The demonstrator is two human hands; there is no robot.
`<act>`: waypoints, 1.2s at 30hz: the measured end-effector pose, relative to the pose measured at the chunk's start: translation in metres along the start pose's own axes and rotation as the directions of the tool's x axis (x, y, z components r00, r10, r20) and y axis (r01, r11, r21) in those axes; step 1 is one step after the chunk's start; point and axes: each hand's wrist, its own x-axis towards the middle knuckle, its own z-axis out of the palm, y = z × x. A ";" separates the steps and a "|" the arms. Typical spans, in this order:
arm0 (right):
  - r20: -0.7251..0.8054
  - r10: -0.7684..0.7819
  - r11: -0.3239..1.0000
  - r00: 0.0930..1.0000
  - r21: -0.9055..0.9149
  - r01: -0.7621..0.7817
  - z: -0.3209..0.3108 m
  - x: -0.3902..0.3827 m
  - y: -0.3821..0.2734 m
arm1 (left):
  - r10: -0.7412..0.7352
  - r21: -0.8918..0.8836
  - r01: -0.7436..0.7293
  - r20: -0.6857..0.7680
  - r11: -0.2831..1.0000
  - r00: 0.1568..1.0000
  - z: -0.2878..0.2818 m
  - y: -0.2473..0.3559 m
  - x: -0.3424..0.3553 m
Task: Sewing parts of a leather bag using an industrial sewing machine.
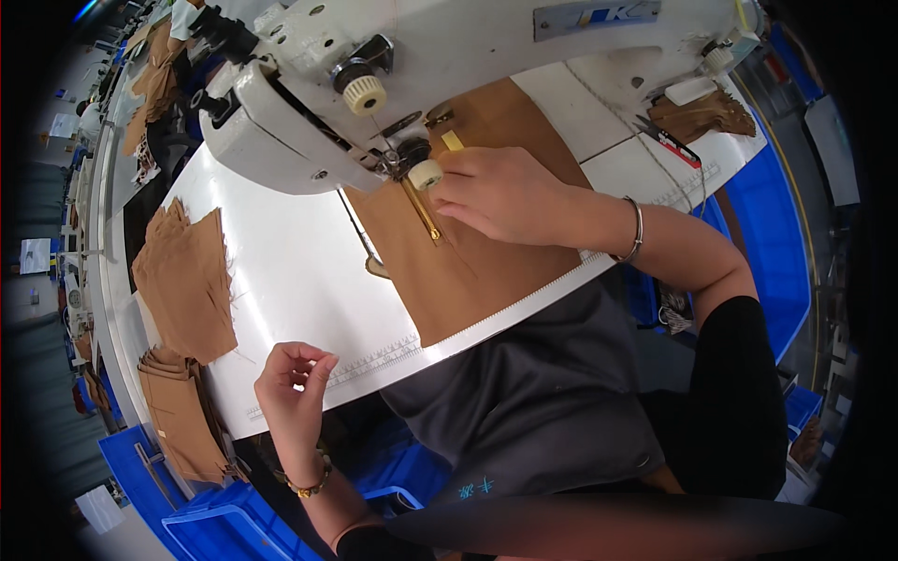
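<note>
**2 hands, 1 machine, 1 brown panel: quick count**

OK so, 1 white sewing machine (267, 140) across the top of the pic, w/ 2 cream knobs near the needle, 1 upper (365, 94) and 1 lower (426, 176). Under it is 1 brown fabric panel (496, 290), flat on the white tabletop (299, 271), near edge close to the ruler markings (374, 358). On the panel: 1 narrow gold strip (422, 211), prob. a zipper, running from the needle area toward the wearer, plus 1 small yellow piece (453, 140) by the R hand.

R hand (496, 194) is over the panel, right beside the lower knob. Fingers bent & bunched close; can't tell if they're clamped on anything. 1 metal bangle (639, 231) on that wrist.

L hand (295, 379) is at the table's front edge, well apart from the panel. Fingers curled, thumb + index tips look together; too small to tell if there's thread btwn them. 1 beaded bracelet (311, 484) there.

Far L: 2 piles of brown pieces, 1 loose (187, 280), 1 neater stack (178, 411) (layers too blurry to count). Far R: 1 pr of red-handled snips (677, 148) near 1 crumpled brown cloth (706, 117), w/ 1 white block (690, 91) btwn cloth & machine. Blue bins: at least 2, 1 lower L (224, 525), 1 R (774, 234).
</note>
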 end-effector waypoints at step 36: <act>0.219 -0.429 0.848 0.876 -0.236 0.474 0.009 -0.057 -0.072 | 0.461 0.191 -0.551 0.368 0.812 0.807 0.063 0.031 -0.042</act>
